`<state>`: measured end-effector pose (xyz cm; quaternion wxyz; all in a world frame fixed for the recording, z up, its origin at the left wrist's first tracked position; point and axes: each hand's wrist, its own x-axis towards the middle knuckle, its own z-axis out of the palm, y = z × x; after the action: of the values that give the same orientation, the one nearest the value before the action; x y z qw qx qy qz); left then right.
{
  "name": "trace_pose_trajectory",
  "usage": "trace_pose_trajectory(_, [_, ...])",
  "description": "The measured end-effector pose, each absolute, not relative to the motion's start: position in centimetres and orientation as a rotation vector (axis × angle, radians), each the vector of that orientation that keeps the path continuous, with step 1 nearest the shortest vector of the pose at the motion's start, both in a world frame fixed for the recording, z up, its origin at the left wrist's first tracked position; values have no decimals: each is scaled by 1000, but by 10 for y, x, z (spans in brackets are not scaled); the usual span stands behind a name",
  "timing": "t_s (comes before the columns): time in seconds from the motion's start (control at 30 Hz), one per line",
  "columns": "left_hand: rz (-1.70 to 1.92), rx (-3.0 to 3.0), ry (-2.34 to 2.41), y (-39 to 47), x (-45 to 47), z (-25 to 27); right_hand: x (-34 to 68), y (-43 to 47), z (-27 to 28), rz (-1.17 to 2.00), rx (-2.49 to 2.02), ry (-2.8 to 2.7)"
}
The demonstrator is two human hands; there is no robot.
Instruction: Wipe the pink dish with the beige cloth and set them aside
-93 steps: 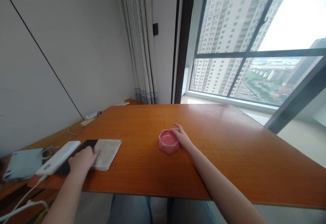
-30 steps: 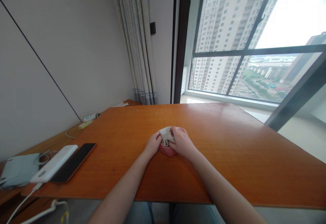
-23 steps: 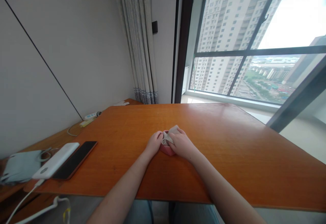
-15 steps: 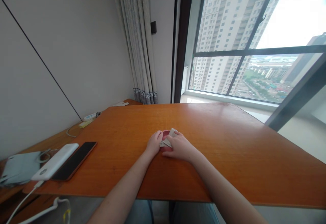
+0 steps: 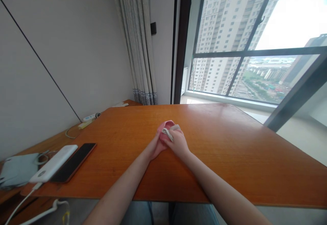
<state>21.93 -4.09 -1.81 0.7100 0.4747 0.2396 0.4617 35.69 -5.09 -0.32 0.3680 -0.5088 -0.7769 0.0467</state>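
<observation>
Over the wooden table [image 5: 122, 126], my left hand [image 5: 155, 147] supports a small pink dish [image 5: 161, 126], tilted up with its hollow side partly showing. Its exact kind is hard to make out because my fingers cover much of it. A folded whitish cloth [image 5: 167, 134] is bunched in my right hand [image 5: 179, 144], whose fingers press it against the inside of the dish. Both hands meet at the middle of the table, near its front half.
At the left lie a black phone [image 5: 74, 162] and a white power bank [image 5: 54, 163] with a cable plugged in. A grey pouch [image 5: 19, 170] sits beside them. Farther back is a power strip [image 5: 89, 117]. A window [image 5: 237, 53] stands beyond the table.
The pink dish has been raised and tilted, my left hand shifting from its side to beneath it. My right hand has turned with the cloth, which is bunched more tightly.
</observation>
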Motion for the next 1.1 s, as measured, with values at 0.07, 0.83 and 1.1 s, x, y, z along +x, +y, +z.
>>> trace_pose_trajectory(0.07, [946, 998, 439, -48, 221, -14, 354, -52, -8, 125, -1267, -2001])
trace_pose_trajectory(0.83, [860, 850, 513, -45, 202, -6, 358, -63, 10, -57, -1117, -2236])
trace_pose_trajectory(1.1, [1226, 869, 703, -43, 218, -17, 351, -57, -1, -44, -1135, -2232])
